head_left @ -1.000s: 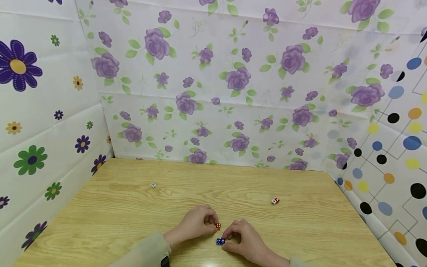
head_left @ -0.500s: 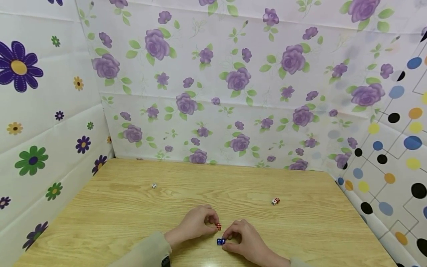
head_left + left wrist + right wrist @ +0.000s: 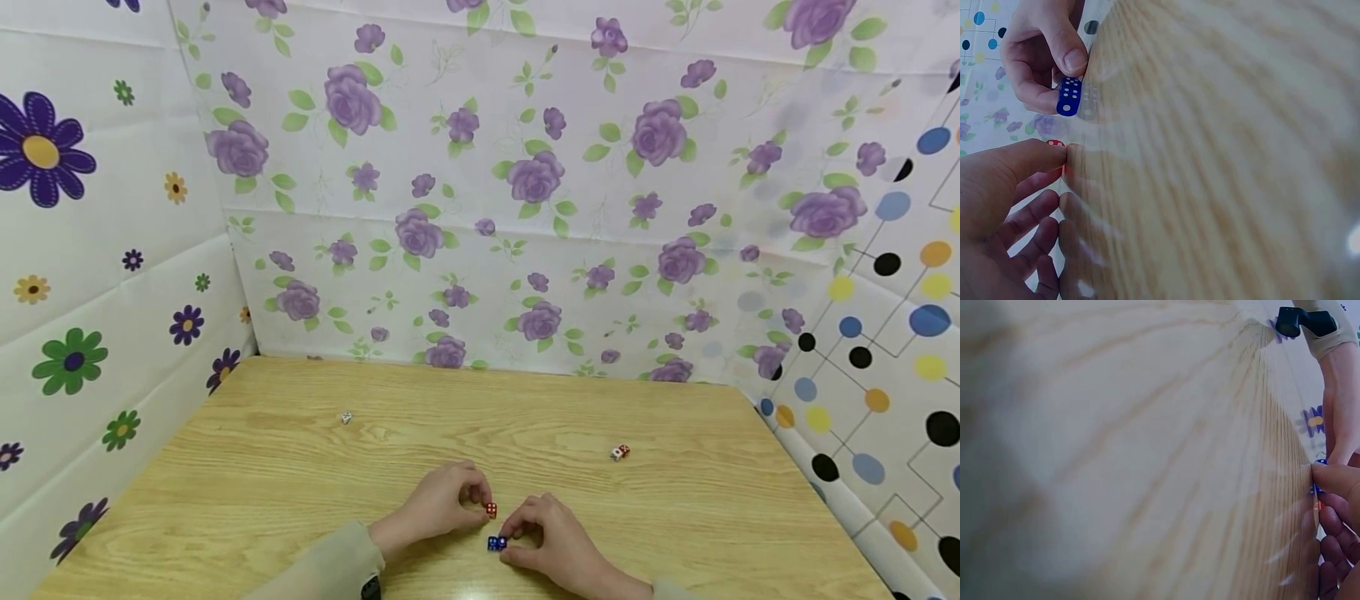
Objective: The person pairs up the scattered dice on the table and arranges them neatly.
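Near the front middle of the wooden table (image 3: 300, 483), the left hand (image 3: 448, 502) pinches a red die (image 3: 491, 510) with white pips between thumb and index finger. The thumb covers most of that red die (image 3: 1055, 143) in the left wrist view. Just to the right and nearer the front, the right hand (image 3: 553, 540) grips a blue die (image 3: 502, 542) at its right end. A second blue die (image 3: 492, 543) sits flush against its left side. Seen from the left wrist, the blue dice (image 3: 1069, 97) line up as one block by the right thumb and fingers.
A white die (image 3: 346, 417) lies at the back left of the table. Toward the back right, a white die (image 3: 616, 454) and a red die (image 3: 624, 450) lie close together. Patterned cloth (image 3: 480, 275) hangs around the back and sides.
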Motion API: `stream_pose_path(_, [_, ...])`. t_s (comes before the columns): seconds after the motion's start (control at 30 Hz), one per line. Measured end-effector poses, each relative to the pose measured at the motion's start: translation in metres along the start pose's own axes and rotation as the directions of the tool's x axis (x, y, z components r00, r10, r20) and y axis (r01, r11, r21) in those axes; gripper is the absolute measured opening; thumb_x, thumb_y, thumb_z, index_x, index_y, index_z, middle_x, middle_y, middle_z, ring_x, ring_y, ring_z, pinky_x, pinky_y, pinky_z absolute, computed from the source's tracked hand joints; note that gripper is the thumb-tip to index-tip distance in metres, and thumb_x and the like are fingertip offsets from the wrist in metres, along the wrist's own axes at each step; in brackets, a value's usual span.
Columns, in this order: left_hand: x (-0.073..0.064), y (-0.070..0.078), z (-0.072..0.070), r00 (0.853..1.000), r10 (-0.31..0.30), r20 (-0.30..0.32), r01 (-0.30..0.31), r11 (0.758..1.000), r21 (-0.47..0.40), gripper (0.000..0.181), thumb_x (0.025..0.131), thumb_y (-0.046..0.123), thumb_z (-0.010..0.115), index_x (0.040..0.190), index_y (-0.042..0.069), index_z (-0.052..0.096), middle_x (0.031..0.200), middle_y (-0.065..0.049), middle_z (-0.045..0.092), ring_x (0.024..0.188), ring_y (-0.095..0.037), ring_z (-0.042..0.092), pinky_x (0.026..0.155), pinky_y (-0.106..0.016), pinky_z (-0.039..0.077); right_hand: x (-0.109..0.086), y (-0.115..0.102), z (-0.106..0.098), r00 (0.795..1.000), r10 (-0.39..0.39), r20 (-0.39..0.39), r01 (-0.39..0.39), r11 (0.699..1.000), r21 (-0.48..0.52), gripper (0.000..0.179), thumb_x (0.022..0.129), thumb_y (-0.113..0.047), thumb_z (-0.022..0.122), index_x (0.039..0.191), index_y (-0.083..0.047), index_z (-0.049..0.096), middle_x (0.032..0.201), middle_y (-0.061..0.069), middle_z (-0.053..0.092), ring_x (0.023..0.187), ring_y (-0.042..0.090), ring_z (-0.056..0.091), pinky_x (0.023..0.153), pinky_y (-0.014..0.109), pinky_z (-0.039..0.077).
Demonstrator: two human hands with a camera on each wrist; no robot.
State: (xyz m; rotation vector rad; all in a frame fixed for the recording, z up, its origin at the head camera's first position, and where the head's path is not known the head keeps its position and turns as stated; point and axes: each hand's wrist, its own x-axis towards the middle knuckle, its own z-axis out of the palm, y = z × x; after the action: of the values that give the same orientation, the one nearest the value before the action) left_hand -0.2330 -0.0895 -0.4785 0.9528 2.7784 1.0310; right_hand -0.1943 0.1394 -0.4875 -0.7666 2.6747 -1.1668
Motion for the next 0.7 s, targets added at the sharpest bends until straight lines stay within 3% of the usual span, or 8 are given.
stream_pose_path(0.47, [-0.0011, 0.0015, -0.0030, 1.000, 0.006, 0.007, -0.006, 1.000, -0.017, 0.011, 0.081, 0.018, 0.080, 0.086, 0.020, 0.070, 0.082, 0.004, 0.060, 0.073, -0.006, 0.051, 0.066, -0.018, 0.039, -0.0015, 0.0008, 0.0013, 1.000, 0.004, -0.011, -0.004, 1.000, -0.008, 0.015, 0.079, -0.038, 0.082, 0.091, -0.031, 0.074, 0.090, -0.018, 0.065, 0.085, 0.001, 0.048, 0.074, 0.018, 0.040])
stream_pose_path(0.7, [-0.0011, 0.0015, -0.0012, 1.000, 0.008, 0.003, -0.008, 1.000, -0.018, 0.012, 0.080, 0.017, 0.081, 0.085, 0.020, 0.071, 0.082, 0.005, 0.061, 0.075, -0.003, 0.052, 0.068, -0.017, 0.040, -0.0017, 0.0089, -0.0075, 0.997, -0.077, -0.012, 0.078, 0.997, 0.005, 0.023, 0.081, -0.042, 0.079, 0.099, -0.028, 0.074, 0.094, -0.013, 0.067, 0.087, 0.001, 0.054, 0.075, 0.019, 0.045])
